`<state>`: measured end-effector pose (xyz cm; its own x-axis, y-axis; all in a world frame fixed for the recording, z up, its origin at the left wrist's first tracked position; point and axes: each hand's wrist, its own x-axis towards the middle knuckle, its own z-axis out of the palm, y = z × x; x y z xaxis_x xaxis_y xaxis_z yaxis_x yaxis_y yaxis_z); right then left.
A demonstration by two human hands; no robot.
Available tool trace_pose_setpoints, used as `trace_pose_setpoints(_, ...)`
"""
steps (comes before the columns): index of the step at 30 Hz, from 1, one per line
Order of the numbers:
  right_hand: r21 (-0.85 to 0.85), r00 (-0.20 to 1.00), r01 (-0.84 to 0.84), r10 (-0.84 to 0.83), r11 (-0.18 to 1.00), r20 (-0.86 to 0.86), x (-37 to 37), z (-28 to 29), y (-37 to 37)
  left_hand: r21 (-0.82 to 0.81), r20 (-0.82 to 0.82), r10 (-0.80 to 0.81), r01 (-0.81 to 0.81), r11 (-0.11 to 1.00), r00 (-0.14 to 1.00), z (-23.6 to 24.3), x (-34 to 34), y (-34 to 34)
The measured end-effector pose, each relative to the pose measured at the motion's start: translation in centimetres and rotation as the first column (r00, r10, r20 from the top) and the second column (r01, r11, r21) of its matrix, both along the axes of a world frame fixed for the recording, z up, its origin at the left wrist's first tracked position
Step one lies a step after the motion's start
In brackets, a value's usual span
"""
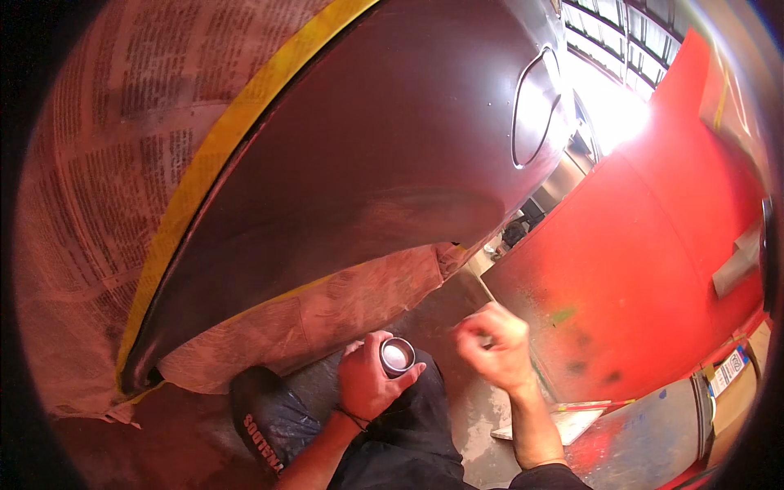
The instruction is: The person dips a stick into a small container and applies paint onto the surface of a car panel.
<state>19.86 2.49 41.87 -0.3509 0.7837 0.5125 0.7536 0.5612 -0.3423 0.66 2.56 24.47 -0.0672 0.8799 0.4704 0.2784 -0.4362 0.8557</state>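
My left hand (365, 382) is wrapped round a small round metal cup (398, 357), held upright above my lap. Something pale shows inside the cup. To its right, my raised right hand (496, 343) is curled closed and a little blurred. Whatever its fingers may hold is too small and smeared to name. Ahead of both hands is a dark maroon car body panel (359, 139) with a wheel-arch curve along its lower edge. Yellow masking tape (204, 155) borders the panel, and printed masking paper (106, 163) covers the area to the left.
More masking paper (318, 318) fills the wheel arch. A large bright red panel (629, 269) stands at right, close to my right arm. Below it lie a pale flat board (563, 420) and a grey paint-spotted curved surface (645, 433). My dark-trousered knee (273, 412) is bent near the arch.
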Motion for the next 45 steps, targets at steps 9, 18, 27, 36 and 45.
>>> trace_pose_setpoints(9, 0.415, 0.827, 0.173, 0.097, 0.893, -0.553, -2.0, 9.8, 7.9, -0.010, 0.022, -0.045, 0.046, 0.999, 0.999, -4.8, 0.4, -0.4)
trace_pose_setpoints(18, 0.578, 0.861, 0.188, 0.150, 0.794, -0.486, -3.4, 11.8, 13.8, -0.235, -0.013, -0.158, 0.151, 0.960, 0.987, -12.8, 2.4, -1.1)
trace_pose_setpoints(27, 0.539, 0.858, 0.195, 0.124, 0.819, -0.499, -4.4, 11.9, 13.4, -0.215, -0.026, -0.160, 0.151, 0.965, 0.987, -13.7, 2.5, -1.2)
trace_pose_setpoints(36, 0.526, 0.857, 0.207, 0.107, 0.825, -0.504, -5.1, 11.8, 13.1, -0.206, -0.024, -0.157, 0.148, 0.967, 0.987, -13.9, 2.6, -1.1)
trace_pose_setpoints(45, 0.532, 0.838, 0.170, 0.163, 0.830, -0.521, -4.1, 11.6, 13.4, -0.214, -0.017, -0.154, 0.147, 0.966, 0.988, -14.0, 2.7, -1.0)
